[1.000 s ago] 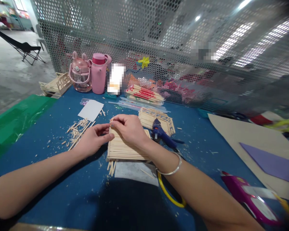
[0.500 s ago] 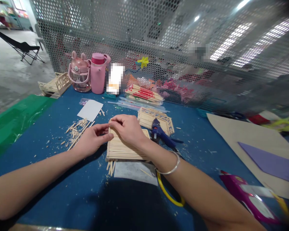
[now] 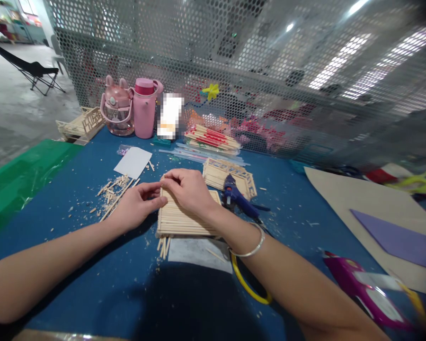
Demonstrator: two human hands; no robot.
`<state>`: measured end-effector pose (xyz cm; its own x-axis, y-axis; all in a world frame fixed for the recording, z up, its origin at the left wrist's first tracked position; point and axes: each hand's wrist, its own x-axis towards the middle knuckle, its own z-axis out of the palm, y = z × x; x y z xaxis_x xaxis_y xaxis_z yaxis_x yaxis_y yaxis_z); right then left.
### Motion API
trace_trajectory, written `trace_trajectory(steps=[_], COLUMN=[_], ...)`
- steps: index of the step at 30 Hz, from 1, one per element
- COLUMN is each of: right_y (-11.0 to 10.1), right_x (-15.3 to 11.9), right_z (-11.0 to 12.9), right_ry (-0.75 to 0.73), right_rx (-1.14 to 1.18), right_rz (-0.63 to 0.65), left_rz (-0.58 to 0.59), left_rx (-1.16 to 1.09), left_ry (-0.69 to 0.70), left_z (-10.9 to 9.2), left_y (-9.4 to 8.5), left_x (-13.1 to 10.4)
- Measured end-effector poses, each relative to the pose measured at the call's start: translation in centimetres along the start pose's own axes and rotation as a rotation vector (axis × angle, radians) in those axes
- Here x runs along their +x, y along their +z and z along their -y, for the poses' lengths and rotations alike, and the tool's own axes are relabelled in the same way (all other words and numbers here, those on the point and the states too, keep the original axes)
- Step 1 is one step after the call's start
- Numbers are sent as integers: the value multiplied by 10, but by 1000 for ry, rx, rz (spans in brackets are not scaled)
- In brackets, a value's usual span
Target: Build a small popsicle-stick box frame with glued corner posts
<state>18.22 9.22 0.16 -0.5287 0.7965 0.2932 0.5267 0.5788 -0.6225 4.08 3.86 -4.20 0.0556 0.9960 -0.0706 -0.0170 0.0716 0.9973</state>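
A flat panel of pale wooden sticks laid side by side (image 3: pixel 186 226) lies on the blue table in front of me. My left hand (image 3: pixel 142 204) is at its left edge, thumb on top and curled fingers against the side. Reaching over the panel, my right hand (image 3: pixel 189 189) pinches the far left corner with thumb and fingers, covering part of the sticks. The exact stick under my fingertips is hidden. Beside my right wrist rests a dark blue glue gun (image 3: pixel 239 196), close to a second stick-built piece with a railing (image 3: pixel 229 179).
Cut stick bits (image 3: pixel 112 189) and a white card (image 3: pixel 133 162) lie to the left. Glue sticks (image 3: pixel 206 154), red-marked sticks (image 3: pixel 213 139) and a pink bottle (image 3: pixel 144 111) stand or lie behind. A yellow ring-shaped handle (image 3: pixel 246 286) and a magenta tool (image 3: pixel 367 291) are at right.
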Motion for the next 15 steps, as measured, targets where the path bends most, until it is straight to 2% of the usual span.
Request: trace_trajectory(steps=[8,15], right_y=[0,0], right_x=[-3,-7], right_z=[1,-8], right_ry=[21,72], right_rx=[44,201], right_rz=[-10,-25], left_rz=[24,-146], left_rx=[-13,-188], left_ry=[42,-60], left_z=[-1,-2], left_y=[1,1], left_x=[0,2])
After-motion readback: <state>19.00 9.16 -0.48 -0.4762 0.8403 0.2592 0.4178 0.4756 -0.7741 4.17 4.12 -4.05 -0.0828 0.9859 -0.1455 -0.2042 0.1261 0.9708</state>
